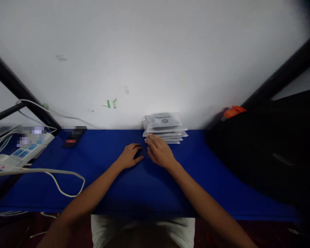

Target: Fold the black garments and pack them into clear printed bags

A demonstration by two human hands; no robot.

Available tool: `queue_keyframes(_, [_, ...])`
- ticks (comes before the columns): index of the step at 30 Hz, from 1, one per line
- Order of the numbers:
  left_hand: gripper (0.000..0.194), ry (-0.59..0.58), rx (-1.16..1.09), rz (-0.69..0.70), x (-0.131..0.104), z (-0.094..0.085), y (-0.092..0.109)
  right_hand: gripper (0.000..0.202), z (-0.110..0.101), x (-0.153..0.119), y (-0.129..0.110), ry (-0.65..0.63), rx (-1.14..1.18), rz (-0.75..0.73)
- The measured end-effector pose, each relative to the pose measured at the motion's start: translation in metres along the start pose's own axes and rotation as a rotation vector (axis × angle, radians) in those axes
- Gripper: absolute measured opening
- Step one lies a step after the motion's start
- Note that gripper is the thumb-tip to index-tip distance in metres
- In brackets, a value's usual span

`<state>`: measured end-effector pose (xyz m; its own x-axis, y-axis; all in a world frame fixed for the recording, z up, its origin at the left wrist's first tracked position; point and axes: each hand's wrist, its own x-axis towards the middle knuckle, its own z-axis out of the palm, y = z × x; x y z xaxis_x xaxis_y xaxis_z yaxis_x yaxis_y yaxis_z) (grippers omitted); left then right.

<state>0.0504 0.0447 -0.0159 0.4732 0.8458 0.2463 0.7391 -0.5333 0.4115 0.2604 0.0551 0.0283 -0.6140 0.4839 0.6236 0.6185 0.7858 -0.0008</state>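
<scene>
A stack of several flat, whitish translucent packets (165,124) with dark print on the top one lies against the wall, at the back of a blue table surface (129,193). My right hand (158,150) is at the stack's front left corner, its fingertips at or just in front of the lower packets; whether they touch, I cannot tell. Its fingers are loosely bent and hold nothing visible. To the left, my left hand (130,155) rests low over the blue surface, palm down, fingers apart, with nothing in it.
On the left lies a white power strip (20,153) with looping white cables (67,174). A dark object (74,136), partly pixelated, is near the wall. A large black bag-like shape (263,155) covers the right side, with an orange item (235,111) behind it. Dark frame bars stand at both sides.
</scene>
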Motion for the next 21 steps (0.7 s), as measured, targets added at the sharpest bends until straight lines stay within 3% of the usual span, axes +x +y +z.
queue_keyframes(4, [0.044, -0.001, 0.004, 0.008, -0.003, 0.003, -0.002, 0.031, 0.016, -0.014, -0.006, -0.105, 0.178, -0.109])
queue_keyframes(11, [0.050, -0.019, 0.009, 0.016, -0.006, 0.005, -0.005, 0.030, 0.030, -0.030, 0.009, -0.182, 0.353, 0.185])
queue_keyframes(21, [0.051, -0.042, -0.002, 0.008, -0.007, 0.002, -0.004, 0.027, 0.033, -0.033, 0.021, -0.220, 0.444, 0.218])
